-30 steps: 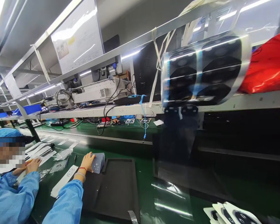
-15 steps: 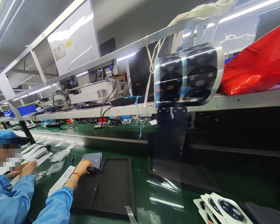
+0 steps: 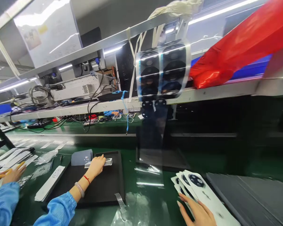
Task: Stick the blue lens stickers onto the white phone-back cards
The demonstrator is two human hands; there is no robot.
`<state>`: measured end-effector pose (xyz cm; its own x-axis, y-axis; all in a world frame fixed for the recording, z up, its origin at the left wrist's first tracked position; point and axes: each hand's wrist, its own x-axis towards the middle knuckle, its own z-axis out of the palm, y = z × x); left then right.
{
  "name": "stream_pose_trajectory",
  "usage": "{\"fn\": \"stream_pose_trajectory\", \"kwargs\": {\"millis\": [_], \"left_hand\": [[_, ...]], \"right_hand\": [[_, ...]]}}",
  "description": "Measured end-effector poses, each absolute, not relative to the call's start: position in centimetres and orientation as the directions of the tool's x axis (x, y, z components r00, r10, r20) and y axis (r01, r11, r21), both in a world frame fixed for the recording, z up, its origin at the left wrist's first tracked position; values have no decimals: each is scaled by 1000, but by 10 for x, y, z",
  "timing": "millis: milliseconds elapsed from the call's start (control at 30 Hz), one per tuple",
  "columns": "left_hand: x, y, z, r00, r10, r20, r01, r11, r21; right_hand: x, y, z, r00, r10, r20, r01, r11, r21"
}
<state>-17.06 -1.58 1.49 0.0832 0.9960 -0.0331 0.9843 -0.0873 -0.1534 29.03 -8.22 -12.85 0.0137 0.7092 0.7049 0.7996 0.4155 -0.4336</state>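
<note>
My left hand (image 3: pixel 97 164), a red cord and a pale bangle at its wrist, is closed over a stack of thin panels (image 3: pixel 108 162) above the black tray (image 3: pixel 109 185). The panels' pale edges stick out on both sides; my fingertips are hidden. Just behind lies a pile of grey-blue panels (image 3: pixel 81 158) with camera holes. At lower right my right hand (image 3: pixel 198 212) has its fingers apart. Its fingertips reach the left edge of fanned white panels (image 3: pixel 204 191) with black round camera areas, resembling phone back covers.
A co-worker's hand (image 3: pixel 14 174) is at the far left near stacked white strips (image 3: pixel 11 158). A long white panel (image 3: pixel 49 183) lies left of the tray. Dark flat sheets (image 3: pixel 254 194) lie at right. A film roll (image 3: pixel 163 72) hangs from the shelf, its strip trailing down.
My left hand has moved right over the tray with the panel stack, away from the grey-blue pile. My right hand has come into view at the white panels. The view has turned right.
</note>
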Motion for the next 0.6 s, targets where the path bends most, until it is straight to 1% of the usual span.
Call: {"fn": "stream_pose_trajectory", "kwargs": {"millis": [133, 200, 300, 367, 467, 533, 600], "left_hand": [[-137, -12, -6, 197, 972, -130, 978, -204, -48], [-138, -16, -8, 216, 959, -180, 976, -217, 18], [-150, -20, -2, 203, 954, -222, 978, -187, 92], [-158, -19, 3, 185, 957, -226, 980, -162, 116], [-161, -15, 8, 163, 958, -234, 981, -132, 145], [-159, -14, 10, 159, 961, -226, 979, -124, 162], [-154, -14, 11, 149, 970, -195, 979, -116, 170]], "right_hand": [[286, -90, -111, 16, 688, 725, 804, 422, -418], [283, -92, -107, 16, 697, 717, 794, 427, -433], [278, -94, -104, 19, 723, 691, 756, 441, -483], [274, -93, -97, 39, 751, 659, 720, 436, -540], [270, -86, -69, 133, 798, 588, 630, 390, -672], [268, -75, -43, 213, 822, 528, 522, 361, -773], [268, -55, -16, 256, 844, 471, 386, 357, -851]]}}
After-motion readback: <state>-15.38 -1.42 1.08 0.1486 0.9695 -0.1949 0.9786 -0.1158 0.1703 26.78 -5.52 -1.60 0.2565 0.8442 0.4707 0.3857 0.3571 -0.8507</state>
